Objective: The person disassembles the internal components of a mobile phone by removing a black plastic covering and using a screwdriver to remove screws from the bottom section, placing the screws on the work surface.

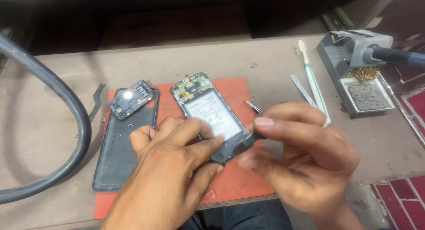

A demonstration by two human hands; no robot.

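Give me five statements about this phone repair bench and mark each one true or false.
1. The opened phone lies on a red mat. True.
2. The left hand rests on the lower end of the phone. True.
3. The right hand is empty. False: it holds a small tool with a dark handle, its tip at the phone's lower edge.
4. The phone's back cover is still fitted on the phone. False: it lies apart, to the left of the phone, with a small inner cover plate on its upper end.
5. A toothbrush lies on the bench to the right of the mat. True.
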